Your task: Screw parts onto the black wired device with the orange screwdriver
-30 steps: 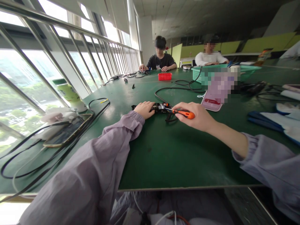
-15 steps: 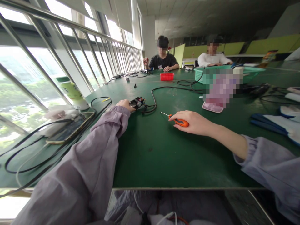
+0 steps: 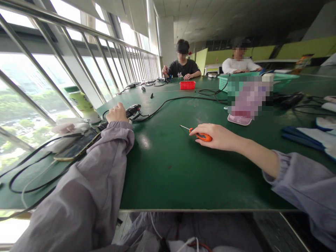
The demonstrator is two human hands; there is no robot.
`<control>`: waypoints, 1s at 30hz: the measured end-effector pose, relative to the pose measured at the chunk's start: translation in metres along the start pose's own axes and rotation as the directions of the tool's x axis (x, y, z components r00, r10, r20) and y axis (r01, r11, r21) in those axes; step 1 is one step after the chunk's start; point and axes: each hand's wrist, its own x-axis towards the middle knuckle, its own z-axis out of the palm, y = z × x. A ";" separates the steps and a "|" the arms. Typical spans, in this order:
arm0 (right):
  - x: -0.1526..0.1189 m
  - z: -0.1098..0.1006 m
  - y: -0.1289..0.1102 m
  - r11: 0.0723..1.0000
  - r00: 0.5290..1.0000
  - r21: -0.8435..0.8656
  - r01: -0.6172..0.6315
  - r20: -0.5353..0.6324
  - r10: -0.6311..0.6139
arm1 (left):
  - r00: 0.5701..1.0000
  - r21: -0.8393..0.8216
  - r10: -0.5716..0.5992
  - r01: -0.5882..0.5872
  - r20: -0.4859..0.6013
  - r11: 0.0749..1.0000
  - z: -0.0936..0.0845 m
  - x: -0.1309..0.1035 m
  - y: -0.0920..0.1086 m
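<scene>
My right hand (image 3: 219, 136) rests on the green table (image 3: 168, 182), closed around an orange and black screwdriver (image 3: 204, 136) whose thin shaft points left. Farther left, my left hand (image 3: 117, 113) is at the near end of a dark device (image 3: 133, 110) with small parts and wires on it. The fingers lie partly behind the back of the hand, and the device sticks out to their right. From the device a black cable (image 3: 168, 101) runs right across the table.
A phone (image 3: 76, 145), cables and a green bottle (image 3: 82, 103) stand at the left by the railing. A red basket (image 3: 187, 85), green basket (image 3: 223, 83), pink-edged object (image 3: 239, 119) and gloves (image 3: 309, 138) lie beyond and right. Two people sit across the table.
My left hand has moved left with the device, drawing the black cable along and straightening it. My right hand and the screwdriver have stayed nearly still.
</scene>
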 end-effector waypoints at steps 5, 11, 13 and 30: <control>0.000 -0.001 -0.001 1.000 1.000 0.014 -0.009 0.013 0.009 | 1.000 0.028 0.028 -0.028 -0.007 0.999 0.000 -0.010 0.004; 0.000 0.002 0.001 1.000 1.000 0.014 -0.009 -0.004 0.009 | 0.992 0.044 0.051 -0.046 -0.117 0.998 -0.017 -0.015 0.011; 0.000 0.004 0.002 1.000 1.000 0.009 -0.001 -0.022 0.001 | 0.984 0.029 0.085 -0.082 -0.155 0.996 -0.022 -0.019 0.018; 0.006 0.010 0.013 0.990 0.904 0.028 -0.139 -0.404 0.138 | 0.517 -0.219 0.811 -0.855 -0.275 0.471 0.014 -0.086 0.132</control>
